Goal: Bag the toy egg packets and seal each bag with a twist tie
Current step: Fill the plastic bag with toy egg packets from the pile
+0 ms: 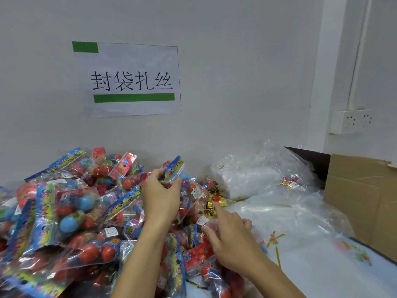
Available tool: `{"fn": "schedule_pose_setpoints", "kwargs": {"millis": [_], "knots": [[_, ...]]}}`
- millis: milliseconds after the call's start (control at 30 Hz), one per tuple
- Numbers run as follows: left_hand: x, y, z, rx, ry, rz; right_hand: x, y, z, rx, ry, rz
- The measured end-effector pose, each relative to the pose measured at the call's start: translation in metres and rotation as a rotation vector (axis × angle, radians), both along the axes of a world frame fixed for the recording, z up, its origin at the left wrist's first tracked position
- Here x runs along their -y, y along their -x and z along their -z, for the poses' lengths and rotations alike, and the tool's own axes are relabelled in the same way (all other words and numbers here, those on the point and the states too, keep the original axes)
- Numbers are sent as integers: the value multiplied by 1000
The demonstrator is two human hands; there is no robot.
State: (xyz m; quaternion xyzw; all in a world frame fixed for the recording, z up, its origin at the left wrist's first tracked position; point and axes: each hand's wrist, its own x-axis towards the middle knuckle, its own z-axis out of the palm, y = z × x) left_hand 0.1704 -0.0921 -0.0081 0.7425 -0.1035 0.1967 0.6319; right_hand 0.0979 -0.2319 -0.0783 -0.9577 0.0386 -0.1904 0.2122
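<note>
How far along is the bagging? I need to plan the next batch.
Done: cannot tell; no tied bag shows clearly. In hand: the left hand grips a toy egg packet by its top, while the right hand reaches toward the gold twist ties. Left: a big pile of packets and many empty clear bags.

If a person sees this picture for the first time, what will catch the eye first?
Probably the big colourful pile of toy egg packets filling the lower left, with the left hand lifting one packet from it. Next, the white wall sign with green bars above, and the shiny gold twist ties near the right hand.
</note>
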Motion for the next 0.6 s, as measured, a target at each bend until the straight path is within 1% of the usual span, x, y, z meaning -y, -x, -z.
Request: {"fn": "schedule_pose_setpoints", "kwargs": {"millis": [100,167,233,333,400,500,600], "knots": [[-1,-2,2,-19,32,-2,0,-1,-1,73,-79,39],[-1,-4,4,-19,34,-2,0,0,-4,109,-175,29],[-1,-6,6,-21,41,6,-2,0,-5,111,-275,9],[0,-7,8,-24,35,23,-4,0,-5,119,-332,38],[1,-7,7,-13,39,15,-2,-1,-7,185,-435,64],[1,-6,7,35,97,-8,5,0,-15,303,-586,101],[0,-8,6,38,189,2,16,2,-24,466,-665,126]]}}
